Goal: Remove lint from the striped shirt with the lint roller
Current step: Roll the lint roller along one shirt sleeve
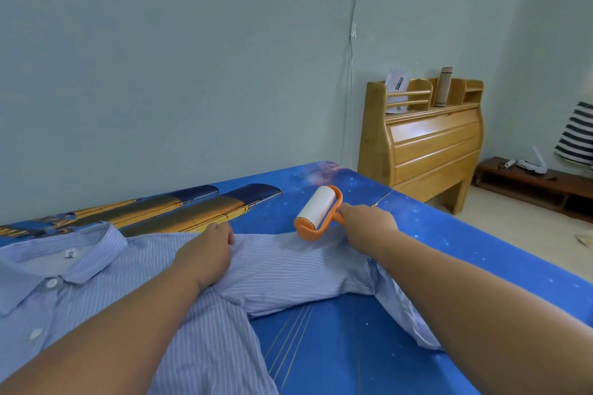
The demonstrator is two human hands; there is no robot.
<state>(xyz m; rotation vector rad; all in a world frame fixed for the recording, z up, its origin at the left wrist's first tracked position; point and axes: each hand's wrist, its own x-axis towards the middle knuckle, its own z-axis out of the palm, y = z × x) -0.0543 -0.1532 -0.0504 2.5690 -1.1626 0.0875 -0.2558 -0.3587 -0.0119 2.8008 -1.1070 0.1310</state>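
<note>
A light blue striped shirt [134, 292] lies spread on the blue bed sheet [337, 346], collar at the left, one sleeve stretched toward the right. My left hand [208, 250] rests on the shirt near the shoulder, its fingers bent over the far edge of the cloth. My right hand [369, 223] grips the orange handle of the lint roller [316, 212]. The white roll sits at the far edge of the sleeve, partly over the sheet.
The bed runs along the wall, its right edge dropping to a tiled floor. A wooden headboard [423, 141] leans against the wall at the back right, with a bottle on it. A low brown shelf [529, 183] and striped cloth [577, 135] are at far right.
</note>
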